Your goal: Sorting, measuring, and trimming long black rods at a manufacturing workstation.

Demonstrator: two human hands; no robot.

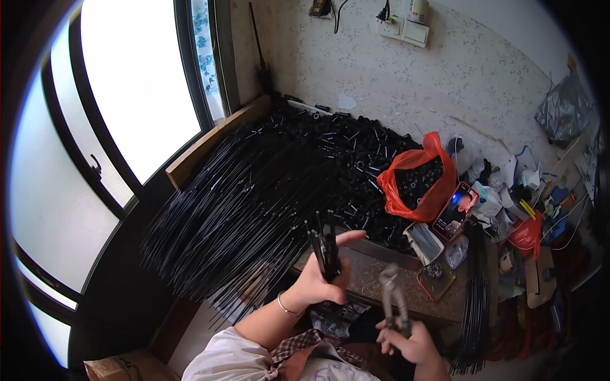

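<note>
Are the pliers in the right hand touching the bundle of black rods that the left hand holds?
Apart. The head view shows bare tabletop between the pliers in the right hand and the rod bundle in the left hand.

Thin black rods [325, 249] bundled upright, metal pliers [393, 298] upright

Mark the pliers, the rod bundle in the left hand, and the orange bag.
pliers [391, 293], head view, on the metal jaws and pivot.
rod bundle [328, 249], head view, mid-length above the fist.
orange bag [438, 190], head view, right-side plastic wall.
</note>
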